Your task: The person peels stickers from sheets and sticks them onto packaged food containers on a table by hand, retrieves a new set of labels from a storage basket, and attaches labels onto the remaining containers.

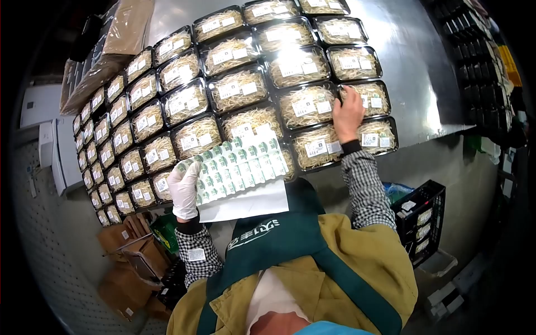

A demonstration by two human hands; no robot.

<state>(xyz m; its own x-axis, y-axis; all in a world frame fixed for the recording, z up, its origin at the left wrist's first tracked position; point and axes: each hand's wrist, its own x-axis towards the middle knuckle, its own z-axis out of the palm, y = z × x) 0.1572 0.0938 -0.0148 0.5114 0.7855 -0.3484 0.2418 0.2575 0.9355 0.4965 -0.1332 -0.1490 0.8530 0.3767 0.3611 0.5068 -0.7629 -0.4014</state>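
My left hand (185,187), in a white glove, grips the left end of a sheet of green-and-white stickers (240,167). White backing paper (248,202) hangs below the stickers. My bare right hand (349,113) rests at the left part of a black tray of bean sprouts (373,99) near the right end of the rows; its fingertips are bent down on the tray, and whether they pinch anything is hidden. Rows of similar packed trays (187,103) with white labels surround both hands. Another labelled tray (377,135) lies beside my right wrist.
The metal table (410,67) extends to the right of the trays. Brown cardboard (125,36) is stacked at the upper left. Black crates (427,218) with packs stand below right, and cartons (120,285) lie on the floor at lower left.
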